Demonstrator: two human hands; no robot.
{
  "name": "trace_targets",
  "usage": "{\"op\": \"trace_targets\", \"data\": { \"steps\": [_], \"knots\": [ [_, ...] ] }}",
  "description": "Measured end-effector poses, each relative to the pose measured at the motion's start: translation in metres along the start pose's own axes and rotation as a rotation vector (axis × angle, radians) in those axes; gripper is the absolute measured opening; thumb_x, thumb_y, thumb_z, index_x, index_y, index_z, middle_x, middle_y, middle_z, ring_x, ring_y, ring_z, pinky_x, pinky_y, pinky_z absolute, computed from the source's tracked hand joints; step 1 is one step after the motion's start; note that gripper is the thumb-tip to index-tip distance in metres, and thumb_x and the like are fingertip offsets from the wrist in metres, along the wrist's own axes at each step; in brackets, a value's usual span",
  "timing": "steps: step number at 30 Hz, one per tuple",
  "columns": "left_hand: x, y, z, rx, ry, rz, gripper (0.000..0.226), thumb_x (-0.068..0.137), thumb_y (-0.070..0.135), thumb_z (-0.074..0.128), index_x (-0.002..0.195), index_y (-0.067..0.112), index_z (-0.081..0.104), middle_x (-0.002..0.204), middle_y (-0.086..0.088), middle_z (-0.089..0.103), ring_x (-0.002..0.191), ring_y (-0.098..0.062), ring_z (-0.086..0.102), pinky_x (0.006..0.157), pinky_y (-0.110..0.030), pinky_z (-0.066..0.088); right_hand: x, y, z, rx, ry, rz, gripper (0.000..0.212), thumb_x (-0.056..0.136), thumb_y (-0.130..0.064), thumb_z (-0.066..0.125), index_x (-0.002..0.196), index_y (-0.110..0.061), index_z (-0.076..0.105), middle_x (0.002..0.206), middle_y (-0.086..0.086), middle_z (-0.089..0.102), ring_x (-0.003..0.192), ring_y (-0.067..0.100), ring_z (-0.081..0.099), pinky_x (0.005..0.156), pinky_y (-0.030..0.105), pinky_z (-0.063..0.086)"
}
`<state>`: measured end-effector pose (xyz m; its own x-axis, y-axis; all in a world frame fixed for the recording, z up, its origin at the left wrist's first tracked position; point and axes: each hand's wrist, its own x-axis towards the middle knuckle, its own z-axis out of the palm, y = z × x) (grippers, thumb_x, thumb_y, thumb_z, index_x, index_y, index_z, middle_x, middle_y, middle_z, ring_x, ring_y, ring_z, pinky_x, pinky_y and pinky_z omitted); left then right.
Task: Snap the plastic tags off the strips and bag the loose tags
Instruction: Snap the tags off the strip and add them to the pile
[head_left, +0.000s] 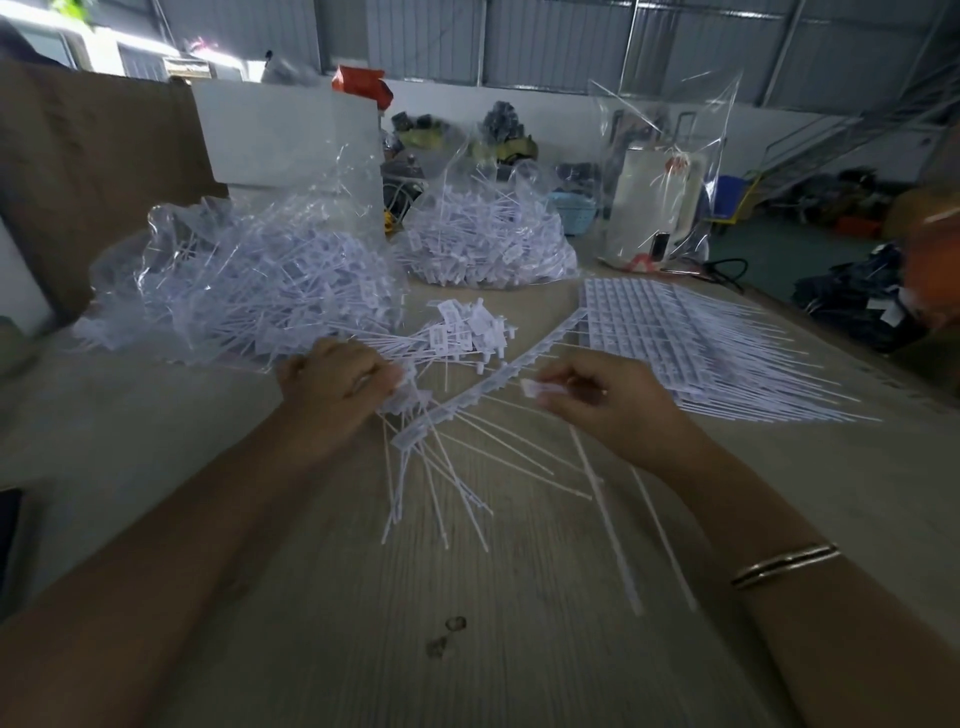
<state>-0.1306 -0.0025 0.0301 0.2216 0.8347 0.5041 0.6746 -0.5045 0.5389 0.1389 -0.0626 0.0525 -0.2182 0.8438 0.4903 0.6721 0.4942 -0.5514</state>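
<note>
1. Both of our hands are closed on plastic in the head view. Our left hand (337, 379) grips a bunch of loose tags (467, 332), their flat heads fanning out just beyond the fingers and their thin tails sticking out below the wrist. Our right hand (597, 400) pinches one tag head (535, 388) between thumb and fingertips, its long tail trailing down toward us.

2. Taking the strip (493, 374) as our landmark: it lies on the desk (467, 649) between the two hands, its long axis running diagonally from near our left hand, up and away to the right. The tails of the tags it carries splay off its near side, toward us.

3. The pinched head sits just beside the strip's middle, on the right-hand side. We cannot tell whether it is already free or not yet broken off. Our right hand is the nearer one for the next snap; we judge the pull should go across the strip's length, not along it.

4. Beyond the strip, to the right, a stack of full strips (675, 332) waits, tails pointing right. Beyond it, to the left, a clear bag (234, 280) bulges with tags; a second filled bag (488, 244) stands behind the strip's far end, and an upright clear bag (660, 171) stands farther right.
</note>
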Motion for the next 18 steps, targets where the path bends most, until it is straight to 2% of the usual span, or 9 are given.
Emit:
{"op": "trace_targets", "data": {
  "steps": [2,4,6,8,9,11,13,15,18],
  "knots": [
    [-0.001,-0.003,0.006,0.213,0.007,-0.091,0.049,0.077,0.054,0.04,0.102,0.019,0.063,0.108,-0.002,0.056,0.112,-0.026,0.043,0.1,-0.049,0.03,0.004,-0.008,0.012,-0.03,-0.045,-0.029,0.01,0.078,-0.045,0.064,0.082,-0.046,0.055,0.082,-0.023,0.06,0.081,-0.002,0.058,0.068,0.014,0.046],
    [-0.003,0.006,0.013,0.187,0.041,0.024,0.052,0.08,0.057,0.039,0.108,0.02,0.063,0.113,-0.001,0.055,0.113,-0.025,0.043,0.1,-0.046,0.03,0.006,-0.014,0.022,-0.082,-0.075,-0.072,0.015,0.079,-0.043,0.065,0.088,-0.041,0.053,0.08,-0.025,0.056,0.079,-0.004,0.056,0.066,0.016,0.045],
    [-0.003,0.023,0.019,-0.035,-0.06,0.151,0.049,0.083,0.052,0.036,0.09,0.016,0.067,0.094,-0.001,0.061,0.099,-0.025,0.051,0.091,-0.048,0.037,0.007,-0.019,0.03,-0.122,-0.073,-0.1,0.023,0.08,-0.041,0.067,0.098,-0.033,0.055,0.081,-0.025,0.053,0.075,-0.004,0.053,0.065,0.017,0.044],
    [-0.007,0.037,0.028,-0.136,-0.159,0.247,0.033,0.087,0.045,0.043,0.07,0.023,0.061,0.071,0.009,0.057,0.08,-0.012,0.053,0.082,-0.035,0.04,0.006,-0.024,0.036,-0.116,-0.065,-0.134,0.026,0.081,-0.036,0.068,0.103,-0.026,0.056,0.086,-0.022,0.055,0.079,-0.001,0.055,0.067,0.022,0.046],
    [-0.008,0.04,0.032,-0.143,-0.159,0.285,0.026,0.088,0.04,0.049,0.068,0.027,0.059,0.066,0.012,0.056,0.076,-0.004,0.051,0.079,-0.025,0.037,0.006,-0.025,0.036,-0.097,-0.072,-0.146,0.026,0.082,-0.033,0.068,0.103,-0.023,0.057,0.089,-0.019,0.056,0.083,0.003,0.057,0.07,0.025,0.047],
    [-0.009,0.042,0.034,-0.163,-0.157,0.273,0.02,0.087,0.035,0.054,0.071,0.027,0.063,0.067,0.011,0.058,0.074,0.0,0.05,0.073,-0.015,0.033,0.006,-0.023,0.029,-0.046,-0.114,-0.137,0.026,0.082,-0.028,0.07,0.104,-0.018,0.058,0.095,-0.013,0.061,0.088,0.007,0.058,0.076,0.028,0.048],
    [-0.009,0.04,0.031,-0.2,-0.16,0.212,0.02,0.084,0.038,0.051,0.071,0.028,0.062,0.069,0.008,0.06,0.074,0.0,0.051,0.069,-0.019,0.032,0.006,-0.016,0.019,-0.057,-0.143,-0.112,0.025,0.081,-0.022,0.07,0.104,-0.017,0.062,0.096,-0.005,0.065,0.087,0.01,0.059,0.078,0.034,0.049],
    [-0.009,0.038,0.03,-0.185,-0.18,0.204,0.021,0.082,0.039,0.049,0.071,0.028,0.063,0.071,0.007,0.061,0.076,-0.001,0.052,0.075,-0.028,0.034,0.005,-0.011,0.014,-0.136,-0.151,-0.096,0.023,0.081,-0.022,0.07,0.103,-0.019,0.065,0.093,-0.003,0.067,0.081,0.01,0.059,0.075,0.036,0.049],
    [-0.01,0.039,0.028,-0.093,-0.12,0.29,0.03,0.083,0.044,0.05,0.077,0.021,0.068,0.074,0.013,0.059,0.08,-0.006,0.049,0.08,-0.039,0.036,0.005,-0.008,0.015,-0.178,-0.135,-0.098,0.018,0.085,-0.024,0.066,0.103,-0.02,0.069,0.083,-0.006,0.067,0.07,0.005,0.056,0.067,0.025,0.045]
  ]
}}
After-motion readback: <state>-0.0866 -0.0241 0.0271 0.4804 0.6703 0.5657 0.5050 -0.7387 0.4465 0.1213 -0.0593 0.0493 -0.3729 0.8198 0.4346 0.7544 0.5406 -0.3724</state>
